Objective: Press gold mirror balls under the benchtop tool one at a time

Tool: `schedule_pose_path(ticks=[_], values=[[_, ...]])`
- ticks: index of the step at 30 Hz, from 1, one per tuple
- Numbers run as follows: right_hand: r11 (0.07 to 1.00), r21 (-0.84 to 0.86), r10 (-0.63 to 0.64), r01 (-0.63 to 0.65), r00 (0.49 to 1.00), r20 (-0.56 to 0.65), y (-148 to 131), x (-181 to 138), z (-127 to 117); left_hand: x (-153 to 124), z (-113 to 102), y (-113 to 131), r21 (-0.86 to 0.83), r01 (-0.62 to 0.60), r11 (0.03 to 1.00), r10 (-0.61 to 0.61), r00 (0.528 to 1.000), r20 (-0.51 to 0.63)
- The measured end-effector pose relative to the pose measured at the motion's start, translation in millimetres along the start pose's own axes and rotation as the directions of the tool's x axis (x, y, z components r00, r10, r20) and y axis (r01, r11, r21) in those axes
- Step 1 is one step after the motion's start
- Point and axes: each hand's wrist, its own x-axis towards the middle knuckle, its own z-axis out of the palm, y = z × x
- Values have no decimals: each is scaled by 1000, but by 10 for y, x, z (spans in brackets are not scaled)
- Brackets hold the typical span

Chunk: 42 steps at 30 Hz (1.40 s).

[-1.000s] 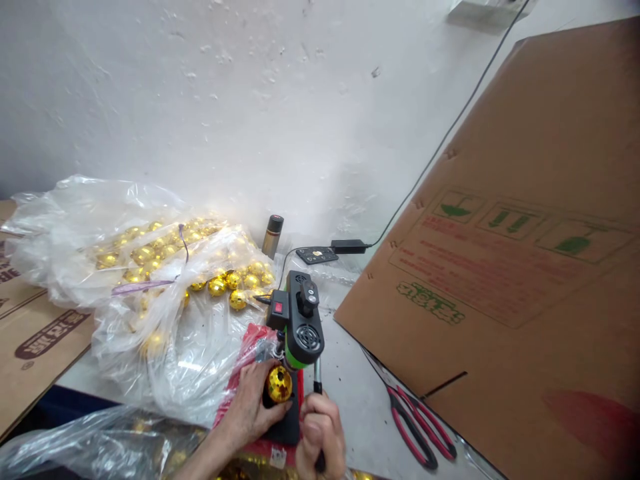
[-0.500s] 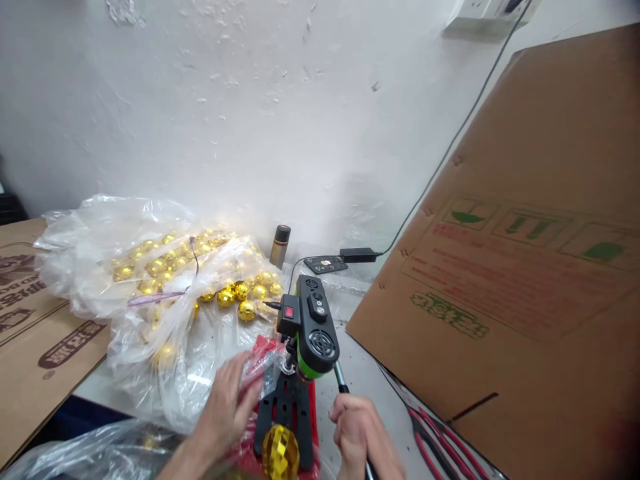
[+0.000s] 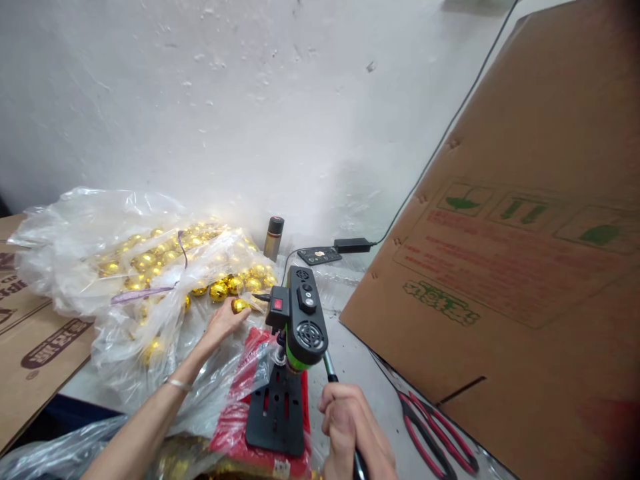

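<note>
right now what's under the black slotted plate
A shiny red sheet lies under the black slotted plate, showing past its edges and through its slots. What lies beneath its solid parts is covered.

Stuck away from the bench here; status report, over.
Left hand at gold ball, grip unclear. Right hand closed around lever. Clear plastic bunched near left hand.
</note>
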Motion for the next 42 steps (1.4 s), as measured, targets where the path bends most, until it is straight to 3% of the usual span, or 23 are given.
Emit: schedule_pose_path(ticks=[4,7,10,16,21,26,30,36,42], values=[[984,63,-170,164,979,114,72,225,-73,-657,-79,-66,-288,27,957,21,987,161],[980,64,-197,190,971,135,88,328,-91,-1125,5,-124,-601,155,784,37,954,296],[979,61,-204,197,965,163,79,353,-102,-1354,216,-211,-611,161,775,53,947,316],[977,42,-213,209,950,230,78,315,-162,-1350,582,-390,-450,-113,886,196,970,143],[974,40,-226,223,944,239,86,295,-174,-1378,598,-378,-228,-315,921,334,941,51],[976,27,-218,218,942,257,81,278,-184,-1422,597,-357,-146,-429,891,439,898,38],[978,24,-208,209,944,257,96,258,-197,-1437,626,-359,-127,-476,870,485,873,56],[982,37,-189,185,953,238,90,204,-185,-1384,716,-391,-134,-451,883,463,882,85],[998,-12,-67,69,992,105,41,23,-108,-1368,689,-441,-142,-399,906,420,889,182]])
